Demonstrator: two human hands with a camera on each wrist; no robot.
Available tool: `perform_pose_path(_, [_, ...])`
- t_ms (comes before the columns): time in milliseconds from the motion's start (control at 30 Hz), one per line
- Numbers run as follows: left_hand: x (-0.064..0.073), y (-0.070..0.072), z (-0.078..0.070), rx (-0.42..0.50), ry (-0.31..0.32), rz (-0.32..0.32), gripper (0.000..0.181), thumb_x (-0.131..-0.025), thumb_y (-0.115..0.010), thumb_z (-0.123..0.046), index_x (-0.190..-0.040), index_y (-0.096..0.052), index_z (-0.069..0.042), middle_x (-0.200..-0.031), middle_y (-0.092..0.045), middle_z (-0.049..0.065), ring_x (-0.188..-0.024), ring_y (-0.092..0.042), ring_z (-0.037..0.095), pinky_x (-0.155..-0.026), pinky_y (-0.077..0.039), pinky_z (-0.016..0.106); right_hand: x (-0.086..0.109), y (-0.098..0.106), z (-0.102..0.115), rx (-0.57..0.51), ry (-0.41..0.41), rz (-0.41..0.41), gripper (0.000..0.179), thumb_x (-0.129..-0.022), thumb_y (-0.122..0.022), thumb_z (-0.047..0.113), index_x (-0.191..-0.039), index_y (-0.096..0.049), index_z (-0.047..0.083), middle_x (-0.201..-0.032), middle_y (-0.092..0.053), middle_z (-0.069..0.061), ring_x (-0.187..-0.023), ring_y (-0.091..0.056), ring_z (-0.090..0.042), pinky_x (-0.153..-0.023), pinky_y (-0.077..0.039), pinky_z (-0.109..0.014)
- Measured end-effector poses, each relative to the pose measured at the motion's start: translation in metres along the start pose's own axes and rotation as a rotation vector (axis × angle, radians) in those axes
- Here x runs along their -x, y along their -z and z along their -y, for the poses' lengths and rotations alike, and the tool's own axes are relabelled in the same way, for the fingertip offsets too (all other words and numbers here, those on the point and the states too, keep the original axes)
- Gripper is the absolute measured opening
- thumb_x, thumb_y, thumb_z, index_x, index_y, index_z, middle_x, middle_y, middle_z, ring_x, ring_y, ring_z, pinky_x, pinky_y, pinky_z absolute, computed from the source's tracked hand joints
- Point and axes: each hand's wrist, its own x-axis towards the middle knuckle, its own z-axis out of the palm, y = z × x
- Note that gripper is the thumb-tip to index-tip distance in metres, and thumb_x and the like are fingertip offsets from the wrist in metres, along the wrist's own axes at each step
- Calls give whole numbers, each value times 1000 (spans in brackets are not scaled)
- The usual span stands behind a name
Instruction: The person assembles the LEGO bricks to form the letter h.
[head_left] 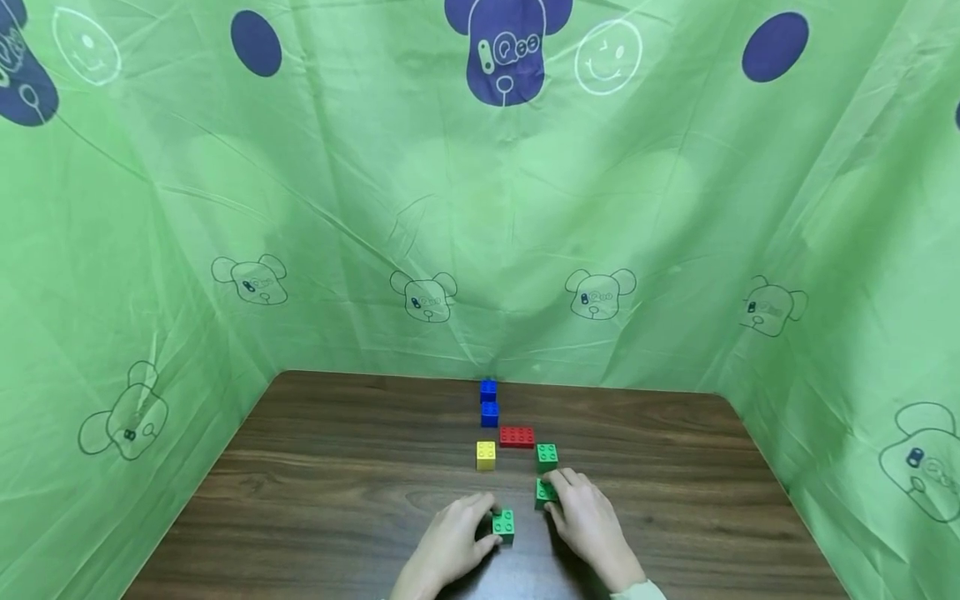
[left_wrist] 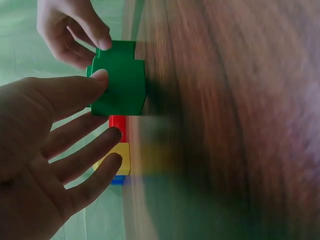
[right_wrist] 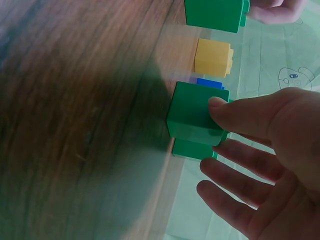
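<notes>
Close to the front of the table, my left hand pinches a small green toy brick between thumb and forefinger. The left wrist view shows the thumb flat on the brick's near side, with the other fingers spread. A little farther back and to the right, my right hand pinches a second green brick, its thumb on the side in the right wrist view. Studs on both bricks face up, and a gap separates them. Directly behind the right hand's brick stands a third green brick.
Left of that third brick lies a longer red brick, with a yellow brick to its front left. Two blue bricks line up toward the back edge. Green printed cloth surrounds the brown wooden table on three sides.
</notes>
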Motion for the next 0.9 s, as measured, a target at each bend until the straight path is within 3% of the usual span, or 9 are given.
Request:
perform_pose_path(167, [3,-1,-5,35,-7,18,28,-83,-84,-22,-104,-67,-17,-100,-71,-4,-94,-68,12,-80,-57,31,-1,-2,-1,-5,-10,4,39,-72,-89,9,-106,-69,14,-97,-71,0,-86,-67,-19,-70,-57,-39])
perform_pose_path(300, [4,-4,-6,92,22,60,28,-83,-84,-23,-105,-66,-19,-99,-71,-7,-92,-67,8,-76,-56,27,-1,-3,-2,-13,-21,12,39,-73,-89,9,-105,-68,16,-95,-71,1,-84,-68,-19,-68,-57,-38])
perform_pose_path(567, [5,-11,-2,187,65,39,34,-79,-87,-23,-104,-64,-20,-92,-71,-7,-81,-63,4,-66,-51,22,1,0,-2,-41,-60,69,39,-75,-88,9,-106,-67,17,-92,-71,3,-82,-67,-16,-67,-56,-35])
perform_pose_path(900, [-3,-10,-4,121,124,61,31,-73,-91,-30,-94,-69,-24,-80,-63,-14,-72,-52,0,-61,-42,25,-6,2,-3,-95,-63,73,39,-76,-87,8,-107,-67,17,-95,-70,2,-86,-68,-16,-70,-57,-36])
